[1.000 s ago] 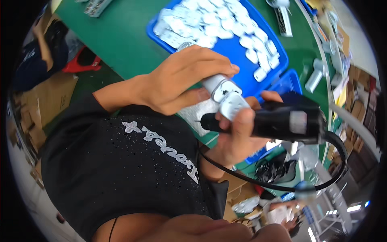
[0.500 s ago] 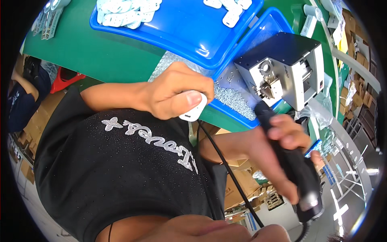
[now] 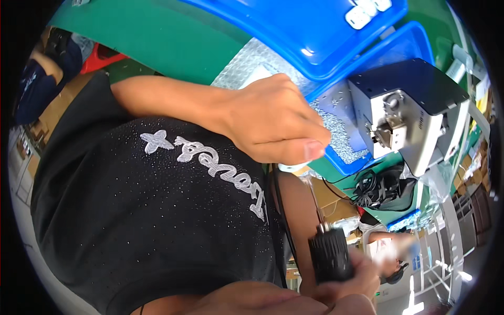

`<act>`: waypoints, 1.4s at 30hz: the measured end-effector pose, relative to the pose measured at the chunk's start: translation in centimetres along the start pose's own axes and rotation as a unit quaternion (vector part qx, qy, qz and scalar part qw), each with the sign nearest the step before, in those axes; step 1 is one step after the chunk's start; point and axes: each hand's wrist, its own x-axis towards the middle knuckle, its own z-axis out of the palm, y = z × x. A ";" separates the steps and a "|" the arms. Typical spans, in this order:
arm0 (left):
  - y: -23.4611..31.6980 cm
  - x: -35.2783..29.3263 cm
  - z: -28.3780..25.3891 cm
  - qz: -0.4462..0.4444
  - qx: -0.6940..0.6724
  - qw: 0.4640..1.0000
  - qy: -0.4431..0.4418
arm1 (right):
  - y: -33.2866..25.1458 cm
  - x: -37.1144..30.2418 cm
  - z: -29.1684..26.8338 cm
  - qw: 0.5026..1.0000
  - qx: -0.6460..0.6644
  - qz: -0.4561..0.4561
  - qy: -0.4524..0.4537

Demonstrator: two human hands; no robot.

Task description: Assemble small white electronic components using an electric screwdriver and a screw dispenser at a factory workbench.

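Observation:
My left hand (image 3: 286, 123) is closed round a white plastic casing (image 3: 293, 168), and only the casing's lower edge shows below the thumb. At the lower right, my right hand (image 3: 359, 278) grips a black electric screwdriver (image 3: 331, 254). Its slim bit points up toward the casing; whether the tip touches cannot be made out. Beyond the left hand, a screw feeder (image 3: 409, 86) with a dark top stands beside a blue tray holding many small silver screws (image 3: 338, 134).
A larger blue tray (image 3: 273, 26) at the top holds several white casings (image 3: 359, 17). Bubble wrap (image 3: 236, 65) lies on the green table (image 3: 131, 37). Black cables (image 3: 370, 189) lie coiled below the feeder. Other people appear at far left and lower right.
My right hand has brought the screwdriver down and left from beside the feeder, turning its bit toward the casing. My left hand shows farther right and has tilted the casing mostly out of sight.

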 end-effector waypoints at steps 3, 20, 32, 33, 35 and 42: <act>0.0 -0.2 -0.3 -0.009 0.012 1.000 -0.012 | -4.6 -2.9 0.9 0.995 -0.041 -0.020 0.084; 0.4 0.6 0.7 -0.008 0.044 0.999 -0.004 | -3.6 0.1 -0.1 0.994 -0.072 -0.048 0.060; 0.7 1.2 1.4 -0.015 0.039 0.999 -0.017 | -3.8 6.3 2.2 0.752 0.442 -0.427 0.238; 0.5 1.6 1.5 0.002 0.027 0.999 -0.026 | -5.2 8.3 2.9 0.535 0.565 -0.568 0.267; 0.7 1.6 1.5 -0.013 0.027 0.999 -0.033 | -8.0 11.7 1.7 0.371 0.589 -0.625 0.354; 0.7 1.5 1.7 -0.005 0.001 1.000 -0.020 | -11.2 12.9 2.5 0.364 0.611 -0.531 0.460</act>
